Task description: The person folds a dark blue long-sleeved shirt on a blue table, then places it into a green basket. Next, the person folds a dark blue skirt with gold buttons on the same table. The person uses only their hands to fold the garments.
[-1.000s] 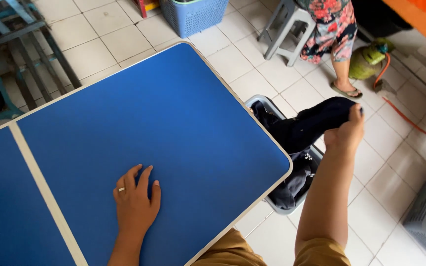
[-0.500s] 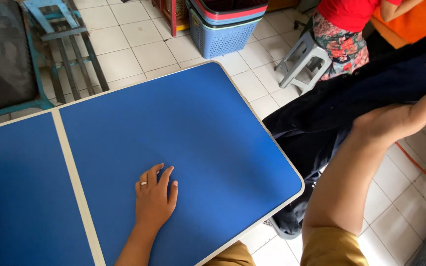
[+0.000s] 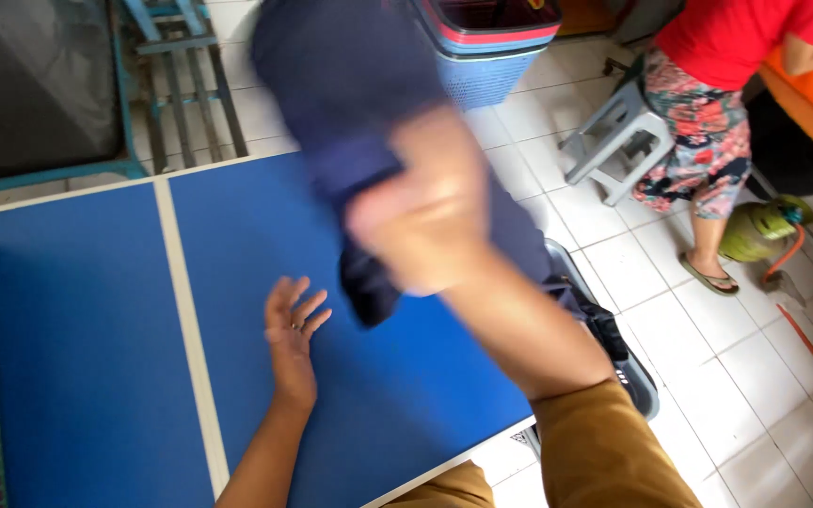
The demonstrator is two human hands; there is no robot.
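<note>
Fingers of the right hand (image 3: 425,212) clamp a dark navy garment (image 3: 350,85) above the blue table (image 3: 77,310); the left hand (image 3: 292,339) rests there, fingers spread.

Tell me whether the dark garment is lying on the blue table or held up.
Held up: the right hand grips the dark garment above the blue table, its lower end hanging; blur hides whether it touches.
</note>
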